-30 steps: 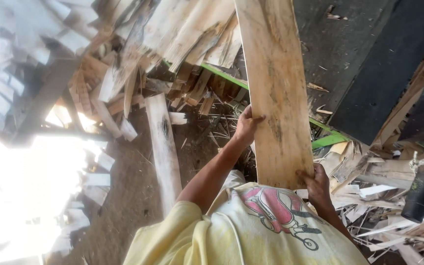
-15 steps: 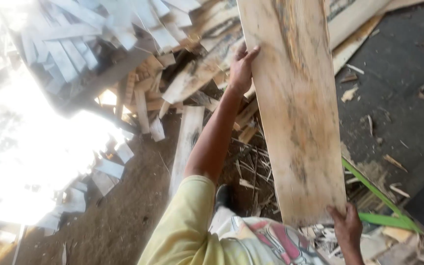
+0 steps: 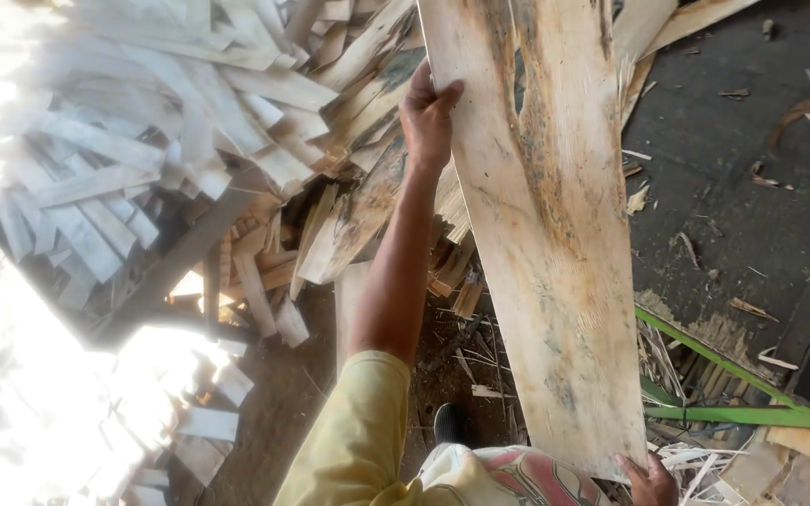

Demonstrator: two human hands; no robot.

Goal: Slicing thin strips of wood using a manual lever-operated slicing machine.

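I hold a long, thin sheet of pale wood veneer (image 3: 546,234) with dark greenish stains and a narrow split near its top. My left hand (image 3: 428,117) grips its left edge, high up, arm stretched out in a yellow sleeve. My right hand (image 3: 651,480) holds the sheet's near right corner at the bottom of the view; only part of that hand shows. The sheet runs away from me, tilted, above the ground.
A big heap of veneer strips and offcuts (image 3: 189,141) fills the left and upper left, washed out by sunlight. A dark flat surface (image 3: 752,187) lies to the right, bordered by green bars (image 3: 733,412). Scraps litter the dirt ground (image 3: 283,403) below.
The sheet has swung further over the heap and nearer the camera. My left hand stays on its left edge, my right hand on the near corner has dropped toward the frame's bottom.
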